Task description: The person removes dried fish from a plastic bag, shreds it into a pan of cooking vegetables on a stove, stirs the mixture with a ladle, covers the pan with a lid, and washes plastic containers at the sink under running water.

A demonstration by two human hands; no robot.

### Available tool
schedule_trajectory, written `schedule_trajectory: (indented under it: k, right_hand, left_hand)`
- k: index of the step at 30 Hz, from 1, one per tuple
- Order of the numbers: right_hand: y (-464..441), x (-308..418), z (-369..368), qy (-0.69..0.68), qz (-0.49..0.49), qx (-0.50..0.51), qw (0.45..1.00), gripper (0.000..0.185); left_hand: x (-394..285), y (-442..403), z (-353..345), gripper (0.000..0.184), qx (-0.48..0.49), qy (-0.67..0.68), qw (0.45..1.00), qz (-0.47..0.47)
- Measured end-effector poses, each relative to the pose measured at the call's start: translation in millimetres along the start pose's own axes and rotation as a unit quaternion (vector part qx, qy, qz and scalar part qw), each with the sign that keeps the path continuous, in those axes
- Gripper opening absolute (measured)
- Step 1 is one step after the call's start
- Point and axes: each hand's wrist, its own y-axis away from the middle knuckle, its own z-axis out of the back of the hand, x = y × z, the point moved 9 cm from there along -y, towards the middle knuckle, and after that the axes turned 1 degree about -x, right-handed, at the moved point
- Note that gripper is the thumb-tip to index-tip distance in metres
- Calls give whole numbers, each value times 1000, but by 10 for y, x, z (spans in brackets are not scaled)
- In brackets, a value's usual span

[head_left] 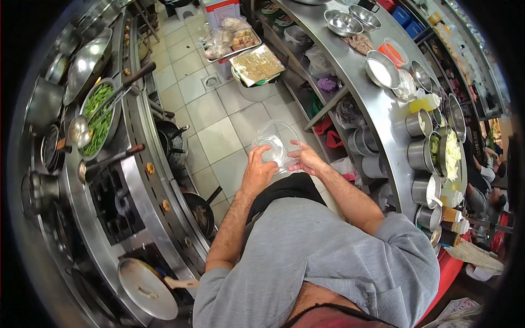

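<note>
In front of my body, above the tiled floor, I hold a clear round plastic container between both hands. My left hand is closed on its near left side, with thumb and fingers curled at the rim. On the near right side my right hand grips it, thumb and fingers bent around the edge. Through the clear plastic the floor tiles show. Whether it is one piece or a container with a separate lid, I cannot tell.
To the left runs a stove with a pan of green beans, a ladle and a lidded pan. A steel counter on the right bears bowls and metal pots. Ahead on the floor stands a covered bin.
</note>
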Motion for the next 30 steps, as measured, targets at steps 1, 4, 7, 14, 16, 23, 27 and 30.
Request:
schedule_trajectory:
  k: [1,4,7,14,16,23,27,30]
  right_hand:
    - [-91,79,80,-18,15,-26,999,56]
    - [-325,306,292,-30,33,-76,996,56]
    - [-625,521,413,-42,38,-82,995,55]
    - [-1515,1070,657,-51,-14,11,999,57]
    - [-1797,1458,1094,-160,49,-84,982,52]
    - [-2888,1937,3034,-275,164,-336,886,38]
    - [-3093,2072,3249,-279,154,-376,870,35]
    - [-3183,2070,3437,-249,144,-372,883,28]
  left_hand:
    - [53,-141,-29,35,5,28,1000,-9]
    - [354,-499,-23,70,-56,45,993,96]
    - [1202,-645,-504,93,-29,221,925,308]
    - [1996,-1236,-1046,88,-47,539,714,445]
    - [2162,-1450,-1072,85,-62,539,701,463]
    - [2594,-1607,-1464,90,-85,552,653,512]
    - [2699,-1510,-1673,88,-54,539,634,551]
    - [2874,-1359,-1851,89,-43,538,620,570]
